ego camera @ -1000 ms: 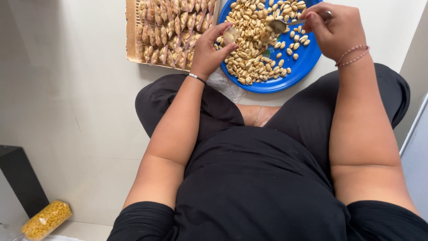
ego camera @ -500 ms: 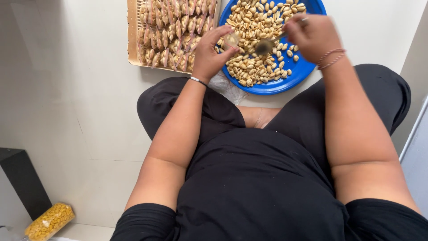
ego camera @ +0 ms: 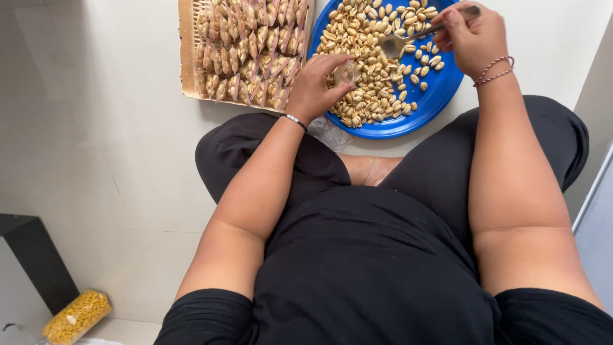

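Note:
I sit cross-legged on a pale floor. A round blue plate (ego camera: 440,96) heaped with peanuts (ego camera: 367,76) lies in front of my knees. My left hand (ego camera: 316,86) rests on the plate's near-left part and pinches a small clear plastic pouch (ego camera: 347,73) over the nuts. My right hand (ego camera: 472,38) grips the handle of a metal spoon (ego camera: 399,43), whose bowl hovers over the peanuts just beyond the pouch. A shallow cardboard tray (ego camera: 187,57), left of the plate, holds several filled peanut packets (ego camera: 246,45) in rows.
A clear packet of yellow grains (ego camera: 78,315) lies on the floor at the lower left, beside a dark box-like object (ego camera: 35,262). Crumpled clear plastic (ego camera: 329,134) sits under the plate's near edge. A grey wall edge runs along the right.
My right hand has drawn back to the right and lifted the spoon out of the nuts. The left hand has stayed on the plate with the pouch.

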